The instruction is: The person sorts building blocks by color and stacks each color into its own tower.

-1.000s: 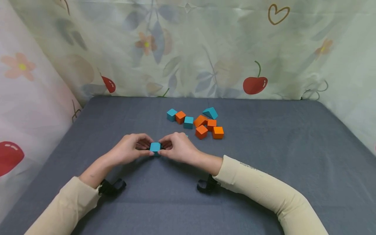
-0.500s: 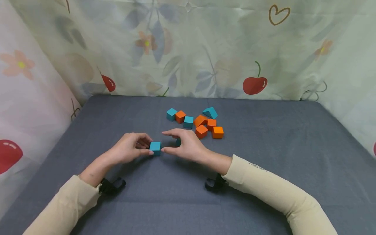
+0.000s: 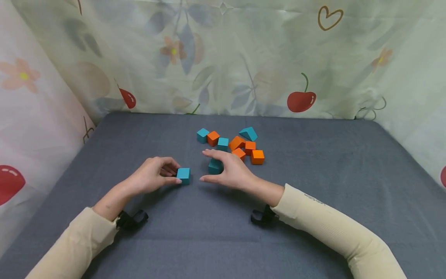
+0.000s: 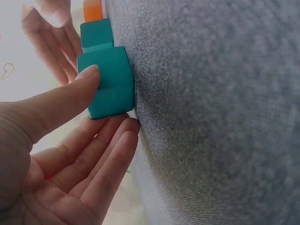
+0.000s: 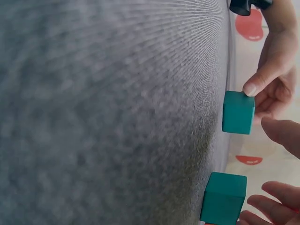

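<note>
My left hand [image 3: 155, 175] pinches a teal cube [image 3: 183, 175] on the cloth, thumb on its near side. In the left wrist view, the thumb overlaps this teal cube [image 4: 110, 84] and the fingers lie beyond it. A second teal cube [image 3: 215, 166] stands a short way to the right, partly hidden by my right hand [image 3: 231, 170]. The right hand's thumb and fingers are spread around that second cube without gripping it. From the right wrist, both the second cube [image 5: 224, 199] and the held one [image 5: 238, 112] show, with a gap between them.
Behind the right hand lies a loose group: teal cubes [image 3: 203, 135], orange cubes [image 3: 257, 157], an orange prism [image 3: 237, 142] and a teal triangular prism [image 3: 248, 133]. A grey cloth [image 3: 209, 248] covers the table. Patterned curtains [image 3: 223, 58] hang behind and at the sides.
My right hand has let go of the held teal cube and moved right, its fingers spreading around the second teal cube. The left hand has stayed on its cube.
</note>
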`<move>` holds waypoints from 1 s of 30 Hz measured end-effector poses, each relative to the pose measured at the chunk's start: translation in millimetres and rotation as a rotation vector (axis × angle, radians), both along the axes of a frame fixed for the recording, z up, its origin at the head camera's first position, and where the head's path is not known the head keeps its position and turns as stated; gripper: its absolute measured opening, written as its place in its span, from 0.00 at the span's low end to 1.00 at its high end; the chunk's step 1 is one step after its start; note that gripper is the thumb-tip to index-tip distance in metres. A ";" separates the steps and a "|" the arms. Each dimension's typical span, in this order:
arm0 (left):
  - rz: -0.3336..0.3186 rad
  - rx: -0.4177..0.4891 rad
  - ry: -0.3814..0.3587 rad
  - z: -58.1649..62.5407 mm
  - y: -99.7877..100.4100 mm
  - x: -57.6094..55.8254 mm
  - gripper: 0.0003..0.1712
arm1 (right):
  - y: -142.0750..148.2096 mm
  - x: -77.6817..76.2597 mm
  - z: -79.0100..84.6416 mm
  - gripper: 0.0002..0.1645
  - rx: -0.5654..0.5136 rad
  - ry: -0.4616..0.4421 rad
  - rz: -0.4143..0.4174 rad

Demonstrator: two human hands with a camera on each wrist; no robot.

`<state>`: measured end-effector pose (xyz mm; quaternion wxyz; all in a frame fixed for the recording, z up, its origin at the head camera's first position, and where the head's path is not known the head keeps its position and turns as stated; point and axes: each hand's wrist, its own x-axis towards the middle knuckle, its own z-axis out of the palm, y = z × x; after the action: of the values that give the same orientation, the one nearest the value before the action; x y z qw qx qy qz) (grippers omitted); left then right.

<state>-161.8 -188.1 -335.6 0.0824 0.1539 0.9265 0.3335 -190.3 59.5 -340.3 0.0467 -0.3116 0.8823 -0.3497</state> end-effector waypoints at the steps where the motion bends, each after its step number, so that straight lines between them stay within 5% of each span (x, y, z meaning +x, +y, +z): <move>1: 0.000 0.000 -0.002 0.0 -0.2 0.0 0.16 | 0.8 -0.1 -0.1 0.45 0.007 -0.005 -0.002; 12: -0.005 -0.004 -0.006 0.8 0.8 0.6 0.16 | 4.7 -0.3 -1.9 0.51 0.102 -0.059 -0.063; 19: 0.001 -0.004 0.003 -0.4 0.9 0.5 0.16 | 5.2 -2.7 -4.2 0.44 0.087 -0.109 -0.152; 30: -0.003 0.000 0.005 -0.8 0.2 0.8 0.15 | 6.8 -4.5 -4.3 0.30 -0.034 -0.167 -0.182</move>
<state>-161.0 -188.0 -336.4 0.0803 0.1561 0.9264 0.3331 -194.8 66.3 -344.6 0.0829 -0.2006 0.8939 -0.3923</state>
